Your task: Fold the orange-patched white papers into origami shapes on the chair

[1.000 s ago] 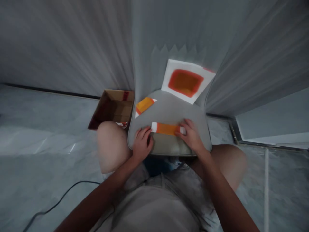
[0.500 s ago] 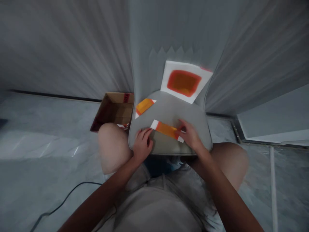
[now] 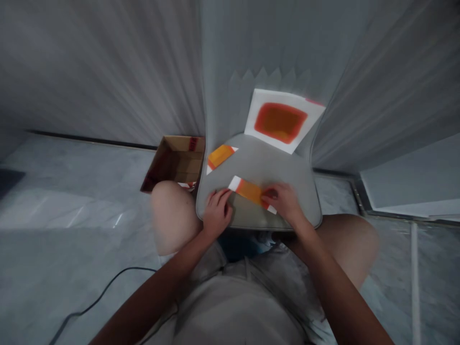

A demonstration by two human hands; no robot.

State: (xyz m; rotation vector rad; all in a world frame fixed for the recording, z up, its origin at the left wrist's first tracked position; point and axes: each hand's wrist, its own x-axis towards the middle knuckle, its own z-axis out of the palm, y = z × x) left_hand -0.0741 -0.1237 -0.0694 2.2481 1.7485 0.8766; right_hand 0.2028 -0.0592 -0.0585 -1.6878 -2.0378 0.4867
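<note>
Near the seat's front edge (image 3: 251, 223), our right grip (image 3: 286, 203) pinched the orange strip (image 3: 250, 191); our left grip (image 3: 217, 211), apart, touched it.

My top (image 3: 230, 311): plain, greyish, softly creased across my front.
My shorts (image 3: 287, 266): pale grey, wrinkled, short enough to bare my knees (image 3: 174, 213).
My forearms (image 3: 154, 292): bare, slender towards the wrist.
My left hand (image 3: 217, 213): bare.
My right hand (image 3: 285, 201): bare, its outline blurred.
Thin cord (image 3: 167, 318): dark, beside my top; I cannot tell where it leads.
</note>
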